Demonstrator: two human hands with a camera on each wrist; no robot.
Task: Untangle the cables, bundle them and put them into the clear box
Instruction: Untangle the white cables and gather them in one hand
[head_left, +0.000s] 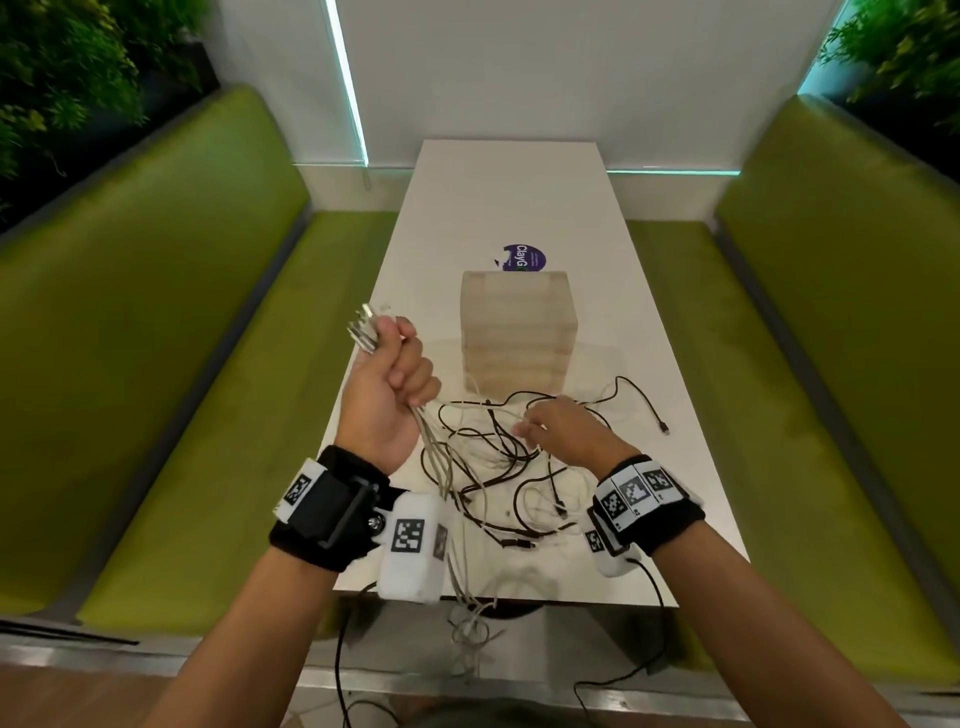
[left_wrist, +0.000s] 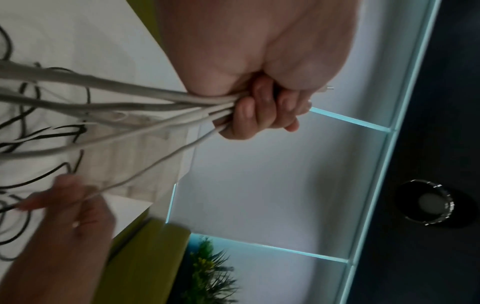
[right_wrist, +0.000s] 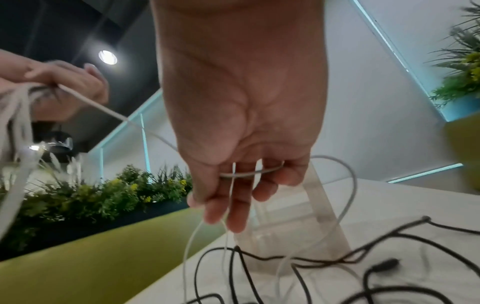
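My left hand (head_left: 382, 387) is raised above the table's (head_left: 519, 197) near-left edge, fist closed tight round a bunch of white cables (left_wrist: 124, 107), their metal plug ends (head_left: 363, 327) sticking up out of the top of the fist. From the fist the white cables hang down past my wrist and over the table's near edge. My right hand (head_left: 563, 431) is lower, just over the tabletop w/ fingers pointing down; one thin white cable (right_wrist: 249, 174) crosses my fingers (right_wrist: 239, 209), which curl loosely round it, and runs taut up to the left fist. Under and around the right hand lies the tangle (head_left: 498, 467): black cables (right_wrist: 337, 259) and white ones looped across each other on the white top, one black plug (head_left: 664, 427) flung out to the right. The clear box (head_left: 519, 332) stands upright mid-table, just beyond the tangle, apart from both hands; whether anything's inside it I can't tell. A round purple sticker (head_left: 524, 258) shows behind it. Green benches (head_left: 171, 291) flank the table, w/ plants (head_left: 62, 73) behind them.
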